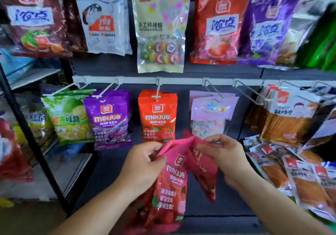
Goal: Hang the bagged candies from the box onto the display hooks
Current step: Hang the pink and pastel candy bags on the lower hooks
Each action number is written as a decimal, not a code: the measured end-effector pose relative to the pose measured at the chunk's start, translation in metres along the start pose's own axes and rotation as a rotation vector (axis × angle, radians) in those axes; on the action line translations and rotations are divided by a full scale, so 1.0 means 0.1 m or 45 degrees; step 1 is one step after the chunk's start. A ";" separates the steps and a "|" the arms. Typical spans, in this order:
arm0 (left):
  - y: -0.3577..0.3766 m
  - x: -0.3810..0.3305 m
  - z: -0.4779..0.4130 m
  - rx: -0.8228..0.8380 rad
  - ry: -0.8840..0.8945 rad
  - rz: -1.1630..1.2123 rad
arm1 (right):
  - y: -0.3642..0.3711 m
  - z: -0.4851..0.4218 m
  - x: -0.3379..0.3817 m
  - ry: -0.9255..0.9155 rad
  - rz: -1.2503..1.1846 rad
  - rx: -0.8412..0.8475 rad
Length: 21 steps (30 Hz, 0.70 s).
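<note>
Hands: left hand and right hand both closed in a pinch on the top edges of pink candy bags, held low in front of the display rack.
Bags: several pink ones bunched together, fanned apart at the top, hanging down between the wrists.
Hooks: white hook above carries the orange bags; purple bags hang on the hook to its left.
Right edge: orange snack packets lie piled low by the rack's right edge.
</note>
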<state>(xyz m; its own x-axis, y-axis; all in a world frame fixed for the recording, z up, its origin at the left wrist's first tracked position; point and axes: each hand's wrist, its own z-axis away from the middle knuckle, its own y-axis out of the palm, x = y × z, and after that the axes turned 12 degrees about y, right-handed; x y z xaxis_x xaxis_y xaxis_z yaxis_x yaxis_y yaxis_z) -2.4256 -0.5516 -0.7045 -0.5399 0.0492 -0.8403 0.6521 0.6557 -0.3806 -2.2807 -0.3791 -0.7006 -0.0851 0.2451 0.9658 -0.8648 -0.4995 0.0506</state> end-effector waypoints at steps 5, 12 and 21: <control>0.33 -0.44 -0.32 0.020 0.068 0.011 | -0.49 -0.12 0.50 -0.162 0.108 -0.069; 0.81 -0.79 -0.78 0.086 0.188 -0.016 | -1.25 -0.42 0.88 -0.301 0.167 -0.302; 1.31 -0.87 -1.19 0.147 0.182 0.033 | -1.80 -0.96 1.08 -0.108 0.135 -0.347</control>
<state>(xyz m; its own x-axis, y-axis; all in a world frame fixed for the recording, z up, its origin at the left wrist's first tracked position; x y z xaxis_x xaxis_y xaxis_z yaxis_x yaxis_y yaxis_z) -2.3562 -0.3803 -0.6351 -0.5868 0.1769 -0.7902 0.7191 0.5624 -0.4082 -2.1818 -0.1832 -0.6302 -0.1503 0.1276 0.9804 -0.9553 -0.2740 -0.1108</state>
